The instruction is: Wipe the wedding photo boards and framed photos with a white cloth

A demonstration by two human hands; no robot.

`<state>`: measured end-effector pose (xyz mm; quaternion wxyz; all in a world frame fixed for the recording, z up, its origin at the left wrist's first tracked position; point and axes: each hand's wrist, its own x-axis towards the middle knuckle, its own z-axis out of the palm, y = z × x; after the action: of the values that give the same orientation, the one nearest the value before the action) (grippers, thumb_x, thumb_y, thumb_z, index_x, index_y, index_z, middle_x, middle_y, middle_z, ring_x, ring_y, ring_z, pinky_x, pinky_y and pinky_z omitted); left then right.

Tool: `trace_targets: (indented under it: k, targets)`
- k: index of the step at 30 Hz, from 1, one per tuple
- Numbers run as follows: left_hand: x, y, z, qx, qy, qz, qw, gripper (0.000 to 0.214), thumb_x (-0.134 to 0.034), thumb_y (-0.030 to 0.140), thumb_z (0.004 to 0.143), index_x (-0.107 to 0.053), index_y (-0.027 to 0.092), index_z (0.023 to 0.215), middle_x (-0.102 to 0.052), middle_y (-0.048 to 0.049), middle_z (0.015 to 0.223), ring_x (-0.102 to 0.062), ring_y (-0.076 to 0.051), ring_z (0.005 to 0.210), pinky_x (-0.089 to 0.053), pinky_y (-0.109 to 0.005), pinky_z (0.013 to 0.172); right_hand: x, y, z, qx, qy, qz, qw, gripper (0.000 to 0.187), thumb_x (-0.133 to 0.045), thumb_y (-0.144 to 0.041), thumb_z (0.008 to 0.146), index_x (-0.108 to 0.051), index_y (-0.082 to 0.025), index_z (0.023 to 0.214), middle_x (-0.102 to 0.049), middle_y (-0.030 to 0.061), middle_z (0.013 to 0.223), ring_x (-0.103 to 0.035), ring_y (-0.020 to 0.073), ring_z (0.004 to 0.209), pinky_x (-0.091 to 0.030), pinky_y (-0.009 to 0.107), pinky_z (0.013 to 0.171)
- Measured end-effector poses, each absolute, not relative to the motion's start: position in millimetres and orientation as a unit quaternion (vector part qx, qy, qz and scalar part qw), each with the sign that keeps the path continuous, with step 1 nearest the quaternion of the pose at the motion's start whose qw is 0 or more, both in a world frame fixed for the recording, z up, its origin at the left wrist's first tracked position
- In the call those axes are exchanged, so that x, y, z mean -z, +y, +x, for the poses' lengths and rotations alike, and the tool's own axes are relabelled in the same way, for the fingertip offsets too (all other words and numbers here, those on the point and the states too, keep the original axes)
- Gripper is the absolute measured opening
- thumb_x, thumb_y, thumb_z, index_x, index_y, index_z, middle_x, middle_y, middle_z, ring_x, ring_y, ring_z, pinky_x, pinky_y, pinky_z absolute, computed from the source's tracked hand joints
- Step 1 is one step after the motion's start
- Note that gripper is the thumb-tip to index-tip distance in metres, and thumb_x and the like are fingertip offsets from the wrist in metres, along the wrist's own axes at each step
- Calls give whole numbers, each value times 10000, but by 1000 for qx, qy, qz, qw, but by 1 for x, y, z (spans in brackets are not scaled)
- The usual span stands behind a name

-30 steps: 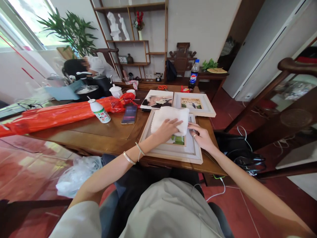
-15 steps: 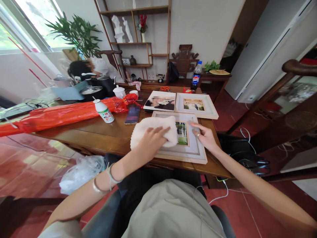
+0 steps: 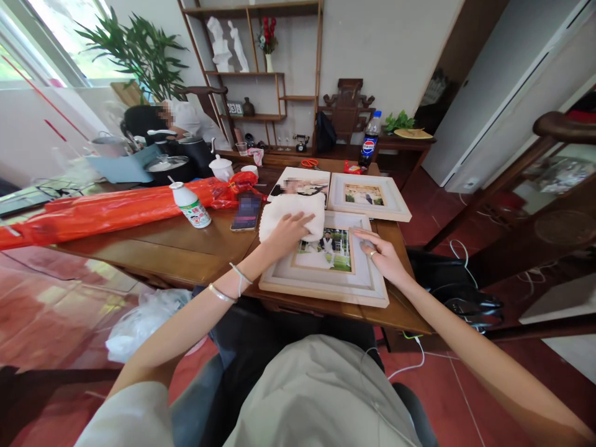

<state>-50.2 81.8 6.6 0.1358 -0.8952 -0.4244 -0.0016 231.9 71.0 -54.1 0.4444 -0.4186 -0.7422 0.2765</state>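
Observation:
My left hand (image 3: 289, 234) lies palm down with its fingers stretched out on a white fluffy cloth (image 3: 274, 218), pressing it flat. The cloth covers the upper left corner of a pale framed photo (image 3: 344, 288) and overlaps the lower part of an unframed photo print (image 3: 313, 176) behind it. My right hand (image 3: 385, 256), with a ring on one finger, rests open on the frame's right border, fingers extended. Within the frame, part of a picture with green grass and figures shows; its upper left is hidden by the cloth and my left hand.
A second framed photo (image 3: 395, 197) lies behind on the wooden table. Left are a phone (image 3: 246, 212), a white bottle with a straw (image 3: 190, 205) and a long red plastic-wrapped bundle (image 3: 116, 214). Farther back stand a cola bottle (image 3: 369, 139), red-handled scissors (image 3: 310, 163) and a seated person (image 3: 198, 124).
My left hand has slid the cloth away from me, up and across the frame, baring more of the picture. My right hand has stayed on the right border.

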Motion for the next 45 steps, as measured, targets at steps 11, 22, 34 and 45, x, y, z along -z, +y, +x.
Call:
trace_targets:
  k: [11, 22, 34, 45]
  targets:
    - [-36, -44, -41, -59, -406, -910, 57, 350, -533, 55, 749, -696, 197, 1025, -448, -87, 1445, -523, -289, 1224, -481, -380, 908, 52, 71, 234, -244, -792, -383, 408, 563, -477, -65, 717, -639, -310, 1197, -592, -12, 1330, -464, 212, 1300, -304, 494, 1140]
    - [-21, 10, -58, -2, -391, -918, 57, 516, -450, -53, 724, -620, 157, 1163, -307, -105, 1526, -401, -233, 1348, -378, -319, 1074, 58, 74, 235, -227, -802, -372, 408, 537, -467, -83, 734, -638, -304, 1193, -604, -3, 1313, -472, 224, 1286, -327, 511, 1125]
    - [-7, 71, -74, 7, -424, -895, 140, 471, -419, -29, 754, -663, 146, 1117, -334, -97, 1513, -359, -284, 1367, -379, -430, 1062, 59, 75, 236, -228, -805, -370, 403, 522, -458, -97, 767, -633, -319, 1205, -608, -6, 1307, -470, 220, 1288, -333, 511, 1123]
    - [-21, -57, -65, -26, -376, -923, 71, 261, -544, 110, 767, -731, 203, 924, -406, -70, 1475, -462, -340, 1269, -450, -488, 979, 56, 72, 233, -234, -801, -377, 402, 503, -471, -109, 773, -637, -308, 1205, -601, 5, 1311, -468, 222, 1286, -320, 496, 1134]
